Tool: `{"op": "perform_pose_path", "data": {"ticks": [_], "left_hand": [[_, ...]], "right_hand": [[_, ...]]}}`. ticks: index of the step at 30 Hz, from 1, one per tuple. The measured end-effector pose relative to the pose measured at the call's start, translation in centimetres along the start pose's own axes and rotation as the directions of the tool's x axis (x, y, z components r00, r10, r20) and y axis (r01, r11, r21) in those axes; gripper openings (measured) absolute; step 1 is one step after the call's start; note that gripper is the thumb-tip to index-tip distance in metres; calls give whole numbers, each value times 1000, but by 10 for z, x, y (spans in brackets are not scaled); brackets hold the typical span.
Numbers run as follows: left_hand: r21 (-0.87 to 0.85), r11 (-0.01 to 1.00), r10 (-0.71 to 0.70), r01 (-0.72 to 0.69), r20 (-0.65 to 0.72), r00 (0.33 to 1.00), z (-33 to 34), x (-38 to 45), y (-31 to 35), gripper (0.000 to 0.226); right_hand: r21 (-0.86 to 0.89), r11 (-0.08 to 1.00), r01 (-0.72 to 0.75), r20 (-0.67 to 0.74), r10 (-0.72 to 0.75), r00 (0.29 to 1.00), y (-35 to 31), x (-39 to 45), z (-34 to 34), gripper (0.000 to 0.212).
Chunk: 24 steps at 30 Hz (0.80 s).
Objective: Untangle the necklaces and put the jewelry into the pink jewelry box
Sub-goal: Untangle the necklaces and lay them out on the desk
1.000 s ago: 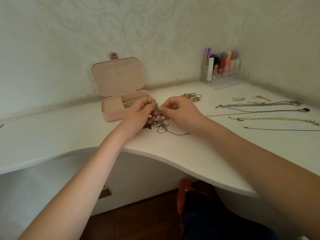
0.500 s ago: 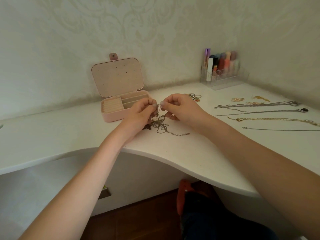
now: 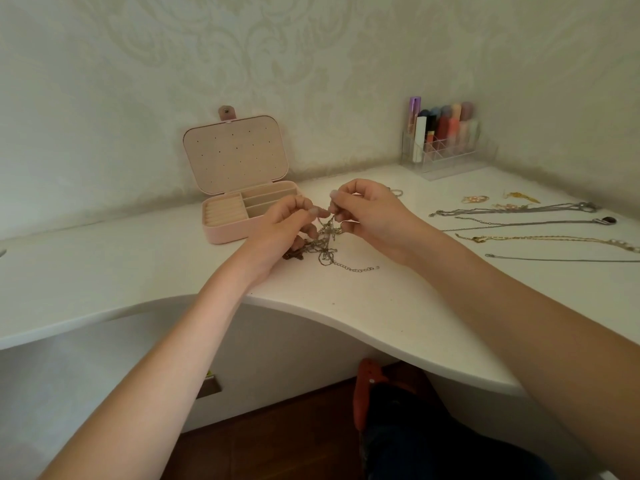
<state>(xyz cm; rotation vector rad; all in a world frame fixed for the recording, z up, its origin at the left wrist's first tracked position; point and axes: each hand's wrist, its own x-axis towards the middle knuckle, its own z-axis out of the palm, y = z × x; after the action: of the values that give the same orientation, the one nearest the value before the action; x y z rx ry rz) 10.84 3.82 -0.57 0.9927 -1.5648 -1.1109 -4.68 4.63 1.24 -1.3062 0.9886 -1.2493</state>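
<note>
Tangled necklaces (image 3: 323,245): heaped on white counter (image 3: 138,265), just right of and in front of pink jewelry box (image 3: 239,206). Upper strands lifted roughly vertical; one loose chain end trailing flat to the right, away from box. Left hand (image 3: 287,225): fingers together, pinching strand at top of tangle. Right hand (image 3: 370,213): fingers curled, pinching same knot from opposite side. Box lid open, upright against wall. Straightened necklaces (image 3: 540,230): well right of box, long axes left to right, roughly parallel. Clear organizer (image 3: 446,157): far right of box, at the wall.
</note>
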Motion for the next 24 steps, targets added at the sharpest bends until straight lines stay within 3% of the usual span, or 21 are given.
{"op": "perform_pose_path", "data": {"ticks": [6, 17, 24], "left_hand": [[52, 997, 55, -60, 101, 993, 1, -5, 4, 13], [80, 997, 1, -5, 52, 999, 0, 0, -1, 14], [95, 995, 11, -15, 47, 999, 1, 1, -3, 15]], "right_hand": [[36, 997, 64, -44, -63, 997, 0, -1, -3, 12], [-104, 986, 128, -208, -148, 967, 3, 3, -4, 16], [102, 993, 60, -257, -32, 966, -3, 8, -8, 7]]}}
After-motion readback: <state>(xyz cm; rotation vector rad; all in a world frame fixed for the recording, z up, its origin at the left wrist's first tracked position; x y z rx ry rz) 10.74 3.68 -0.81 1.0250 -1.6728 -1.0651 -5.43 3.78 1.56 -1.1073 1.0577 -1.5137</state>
